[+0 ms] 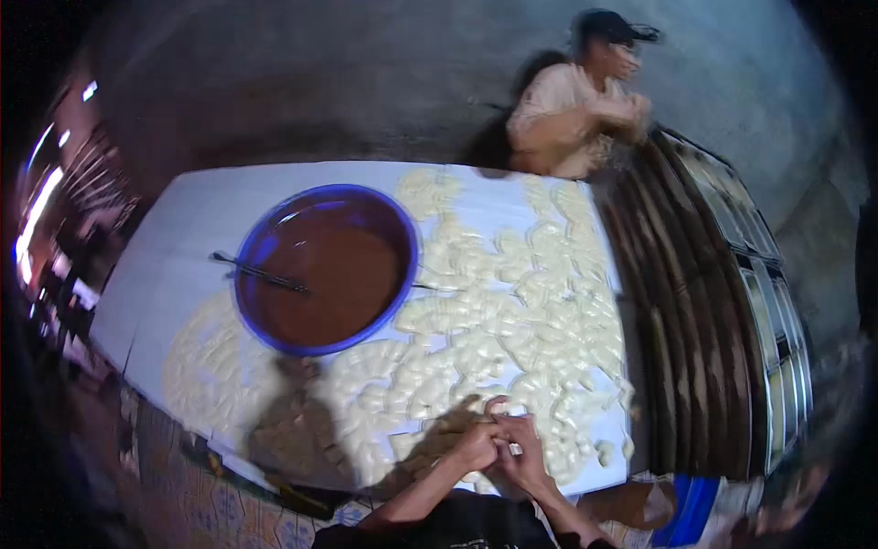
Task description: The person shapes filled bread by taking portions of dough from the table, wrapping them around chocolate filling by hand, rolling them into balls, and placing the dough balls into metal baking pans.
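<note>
My left hand (pixel 476 446) and my right hand (pixel 523 450) meet over the near edge of a white table (pixel 146 247), fingers curled in and touching each other. Whatever is between the fingers is too small and blurred to make out. Around and beyond them lie many small pale, dough-like pieces (pixel 466 352), spread in a thick layer. Farther left on the table rests a wide blue basin (pixel 412 291) part filled with a smooth brown mass (pixel 352 279). A dark-handled utensil (pixel 261 273) leans over the basin's left rim, its end in the brown mass.
Right of the table stands a long stack of dark trays or racks (pixel 672 348), with lighter framed panels (pixel 777 329) along its outer side. A person in a dark cap (pixel 572 119) is at the far side, blurred. Something blue (pixel 688 512) sits low at the right.
</note>
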Available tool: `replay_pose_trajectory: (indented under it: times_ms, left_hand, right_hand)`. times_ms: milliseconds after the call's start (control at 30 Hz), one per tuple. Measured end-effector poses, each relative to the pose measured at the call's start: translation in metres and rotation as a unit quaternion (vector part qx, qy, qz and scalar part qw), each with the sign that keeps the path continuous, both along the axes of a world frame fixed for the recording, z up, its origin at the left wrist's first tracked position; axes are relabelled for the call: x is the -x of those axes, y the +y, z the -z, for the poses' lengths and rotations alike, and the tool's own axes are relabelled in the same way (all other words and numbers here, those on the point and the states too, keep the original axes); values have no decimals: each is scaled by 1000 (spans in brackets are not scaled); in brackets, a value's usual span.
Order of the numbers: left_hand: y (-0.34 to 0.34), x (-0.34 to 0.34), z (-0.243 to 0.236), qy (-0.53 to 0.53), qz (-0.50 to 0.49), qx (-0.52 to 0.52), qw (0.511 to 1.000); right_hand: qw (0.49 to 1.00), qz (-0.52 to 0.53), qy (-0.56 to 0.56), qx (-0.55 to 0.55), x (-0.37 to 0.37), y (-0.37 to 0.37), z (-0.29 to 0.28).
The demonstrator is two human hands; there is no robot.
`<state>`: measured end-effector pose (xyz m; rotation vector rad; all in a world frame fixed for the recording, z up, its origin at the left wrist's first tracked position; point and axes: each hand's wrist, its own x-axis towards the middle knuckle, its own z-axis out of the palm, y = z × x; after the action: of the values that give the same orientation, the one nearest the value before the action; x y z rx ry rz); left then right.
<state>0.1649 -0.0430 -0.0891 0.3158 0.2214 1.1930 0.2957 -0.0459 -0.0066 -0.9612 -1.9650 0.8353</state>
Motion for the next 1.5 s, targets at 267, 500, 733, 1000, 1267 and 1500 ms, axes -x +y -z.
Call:
replay_pose_trajectory:
  times_ms: [267,500,733,1000,1267,1500]
  left_hand:
    - [-24,21,-81,455,-244,-88,852]
    - [-33,20,-84,370,-391,56,841]
    - [-38,35,-104,613,-314,-24,724]
    - [-22,56,-113,-227,-67,43,971]
    - [143,241,-134,827,-326,77,451]
    - [129,279,-152,833,11,112,542]
  right_hand:
    - [930,-36,274,242,18,16,-34]
    - [981,39,142,128,53,16,-37]
    - [992,-60,97,48,38,44,-57]
    - [895,-225,190,334,50,56,-25]
    - [893,-171,251,332,54,80,4]
    - [840,-178,314,405,66,70,19]
